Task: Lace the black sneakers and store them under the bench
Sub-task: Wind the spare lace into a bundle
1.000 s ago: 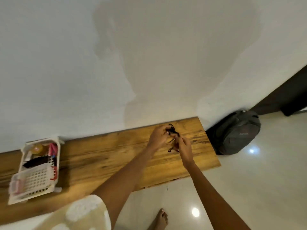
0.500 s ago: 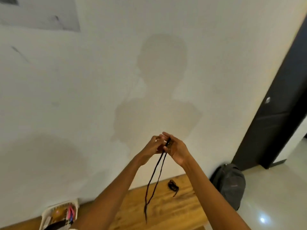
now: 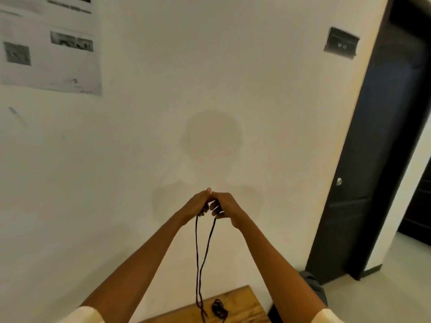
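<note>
Fingers of both hands were curled together at mid-frame, pinching one black lace: the left hand and right hand touched at their tips. Two thin dark strands of that lace hung straight down from the hands, their ends reaching the bench at the bottom edge. A second black lace lay bunched on the wood just right of them. No sneakers were in view. One backpack sat at lower right, beside one dark door. One dark plaque at upper right bore small writing, too blurred to read. One printed poster at upper left was also illegible.
</note>
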Action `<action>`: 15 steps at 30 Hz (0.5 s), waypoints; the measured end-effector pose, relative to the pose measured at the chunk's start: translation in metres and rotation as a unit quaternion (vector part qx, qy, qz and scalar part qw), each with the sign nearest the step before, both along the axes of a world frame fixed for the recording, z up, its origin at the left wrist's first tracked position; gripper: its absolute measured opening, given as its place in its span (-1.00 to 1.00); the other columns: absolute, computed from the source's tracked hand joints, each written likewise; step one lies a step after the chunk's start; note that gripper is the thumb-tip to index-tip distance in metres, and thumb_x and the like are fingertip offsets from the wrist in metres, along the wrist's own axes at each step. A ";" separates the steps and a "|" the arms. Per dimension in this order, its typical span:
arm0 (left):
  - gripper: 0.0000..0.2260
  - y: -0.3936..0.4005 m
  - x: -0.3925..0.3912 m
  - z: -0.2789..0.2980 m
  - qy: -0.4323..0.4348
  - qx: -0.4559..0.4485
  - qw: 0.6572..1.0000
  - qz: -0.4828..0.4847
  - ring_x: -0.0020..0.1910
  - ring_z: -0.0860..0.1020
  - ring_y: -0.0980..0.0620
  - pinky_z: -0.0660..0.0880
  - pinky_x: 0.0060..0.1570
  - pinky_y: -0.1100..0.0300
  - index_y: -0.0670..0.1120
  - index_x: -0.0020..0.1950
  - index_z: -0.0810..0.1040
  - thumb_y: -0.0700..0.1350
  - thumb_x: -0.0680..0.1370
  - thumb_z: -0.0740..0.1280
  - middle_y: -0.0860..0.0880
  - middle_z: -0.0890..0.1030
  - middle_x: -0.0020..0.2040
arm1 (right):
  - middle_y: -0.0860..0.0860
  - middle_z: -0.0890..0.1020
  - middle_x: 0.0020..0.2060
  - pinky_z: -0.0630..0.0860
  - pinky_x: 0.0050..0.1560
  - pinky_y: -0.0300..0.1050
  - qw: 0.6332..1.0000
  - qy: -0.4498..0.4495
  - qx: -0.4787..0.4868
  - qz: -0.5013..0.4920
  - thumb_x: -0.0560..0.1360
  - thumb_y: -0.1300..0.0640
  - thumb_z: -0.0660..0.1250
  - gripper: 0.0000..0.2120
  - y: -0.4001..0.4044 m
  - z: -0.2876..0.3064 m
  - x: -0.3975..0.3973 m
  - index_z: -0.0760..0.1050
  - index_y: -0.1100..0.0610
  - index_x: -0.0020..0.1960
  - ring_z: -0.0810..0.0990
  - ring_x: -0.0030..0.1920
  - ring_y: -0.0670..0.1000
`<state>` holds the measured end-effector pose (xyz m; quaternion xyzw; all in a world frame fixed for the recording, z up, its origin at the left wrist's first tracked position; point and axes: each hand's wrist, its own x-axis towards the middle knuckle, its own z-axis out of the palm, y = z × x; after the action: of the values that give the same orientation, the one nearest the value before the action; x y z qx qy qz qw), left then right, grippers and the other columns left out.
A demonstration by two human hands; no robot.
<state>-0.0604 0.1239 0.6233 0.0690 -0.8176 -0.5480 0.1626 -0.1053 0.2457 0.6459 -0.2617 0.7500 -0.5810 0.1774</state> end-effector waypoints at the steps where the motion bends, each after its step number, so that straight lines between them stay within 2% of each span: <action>1: -0.55 -0.004 -0.004 0.000 -0.013 -0.012 1.000 0.002 -0.34 0.40 0.04 0.46 -0.22 0.20 -0.11 0.01 0.53 0.13 0.65 -0.04 -0.06 0.43 -0.34 | 0.05 0.55 -0.36 0.47 -0.38 -0.24 0.999 -0.016 -0.027 -0.021 0.61 0.02 0.14 -0.67 0.004 -0.001 -0.010 0.55 0.21 -0.12 0.51 -0.40 -0.02; 3: -0.53 -0.013 -0.008 0.000 -0.035 -0.042 0.998 0.018 -0.40 0.32 0.07 0.41 -0.34 0.26 -0.17 -0.02 0.57 0.12 0.65 0.01 -0.04 0.33 -0.37 | 0.08 0.54 -0.34 0.48 -0.36 -0.20 0.993 -0.055 -0.075 -0.067 0.61 0.05 0.15 -0.68 0.015 -0.008 -0.032 0.56 0.22 -0.13 0.50 -0.38 0.01; 5: -0.62 -0.021 -0.010 0.002 -0.043 -0.090 0.995 0.017 -0.40 0.32 0.08 0.37 -0.38 0.29 -0.18 -0.11 0.58 0.06 0.64 0.13 -0.03 0.34 -0.35 | 0.09 0.54 -0.28 0.49 -0.34 -0.19 0.993 -0.058 -0.054 -0.088 0.61 0.07 0.16 -0.70 0.024 -0.020 -0.054 0.57 0.23 -0.09 0.50 -0.34 0.01; 7: -0.70 -0.024 -0.015 0.005 -0.043 -0.136 0.990 -0.002 -0.42 0.30 0.09 0.30 -0.40 0.29 -0.13 -0.18 0.55 0.02 0.62 0.20 -0.04 0.41 -0.30 | 0.08 0.51 -0.13 0.49 -0.32 -0.20 0.997 -0.011 0.048 -0.065 0.58 0.12 0.21 -0.77 0.029 -0.032 -0.067 0.54 0.25 0.09 0.52 -0.20 0.04; 9: -0.71 -0.022 -0.027 0.008 -0.041 -0.152 0.988 -0.010 -0.41 0.29 0.10 0.25 -0.39 0.28 -0.10 -0.22 0.52 0.01 0.62 0.21 -0.02 0.43 -0.27 | 0.03 0.40 0.09 0.48 -0.28 -0.20 0.989 0.079 0.121 -0.022 0.56 0.16 0.27 -0.66 0.029 -0.040 -0.076 0.40 0.19 0.32 0.52 0.05 0.09; 10: -0.72 -0.019 -0.032 0.010 -0.041 -0.164 0.986 -0.008 -0.39 0.29 0.11 0.24 -0.37 0.28 -0.11 -0.22 0.51 0.01 0.62 0.21 0.00 0.42 -0.28 | -0.02 0.36 0.15 0.48 -0.25 -0.21 0.989 0.105 0.106 -0.002 0.55 0.16 0.28 -0.58 0.028 -0.041 -0.078 0.33 0.15 0.39 0.50 0.13 0.09; 12: -0.73 -0.013 -0.046 0.015 -0.041 -0.187 0.981 -0.005 -0.36 0.32 0.12 0.25 -0.35 0.29 -0.14 -0.18 0.50 -0.01 0.62 0.20 0.02 0.40 -0.31 | -0.05 0.44 0.17 0.48 -0.21 -0.25 0.991 0.121 0.032 0.038 0.54 0.16 0.31 -0.56 0.021 -0.038 -0.079 0.33 0.09 0.40 0.53 0.07 0.01; 15: -0.69 -0.006 -0.066 0.019 -0.047 -0.181 0.982 0.001 -0.37 0.33 0.11 0.27 -0.37 0.29 -0.15 -0.20 0.44 0.01 0.64 0.16 0.01 0.40 -0.32 | 0.05 0.66 -0.08 0.48 -0.26 -0.27 0.992 0.116 -0.030 0.045 0.53 0.16 0.33 -0.71 0.009 -0.029 -0.089 0.53 0.15 0.24 0.56 -0.22 -0.07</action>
<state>-0.1263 0.1175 0.6419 0.0650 -0.9100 -0.3866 0.1347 -0.1942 0.2552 0.6171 -0.3664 0.7353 -0.5600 0.1074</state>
